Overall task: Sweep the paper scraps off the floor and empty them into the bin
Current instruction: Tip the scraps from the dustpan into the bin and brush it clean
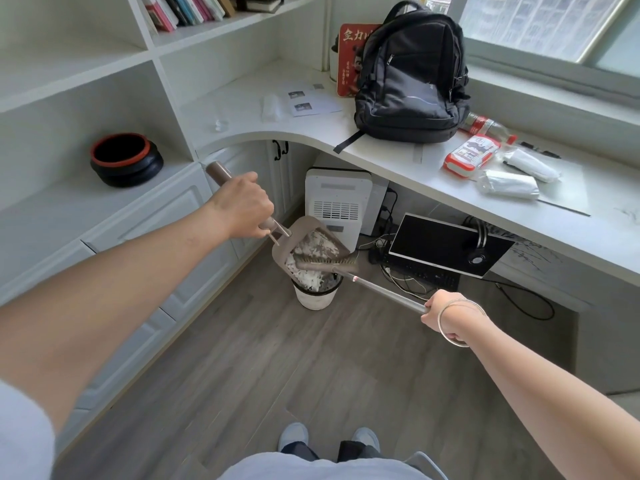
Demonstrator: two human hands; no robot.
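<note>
My left hand (242, 206) grips the brown handle of a taupe dustpan (301, 230), which is tilted over a small white bin (316, 297) on the wooden floor. White paper scraps (317, 245) lie in the pan and spill into the bin. My right hand (438, 315), wearing a silver bangle, grips the metal handle of a broom (329, 265). The broom's brush head lies across the mouth of the dustpan, right above the bin.
A white appliance (337, 202) stands behind the bin under the curved desk (398, 161). A black monitor (446, 245) and cables lie on the floor to the right. White drawers (145, 237) run along the left. A backpack (412, 77) sits on the desk.
</note>
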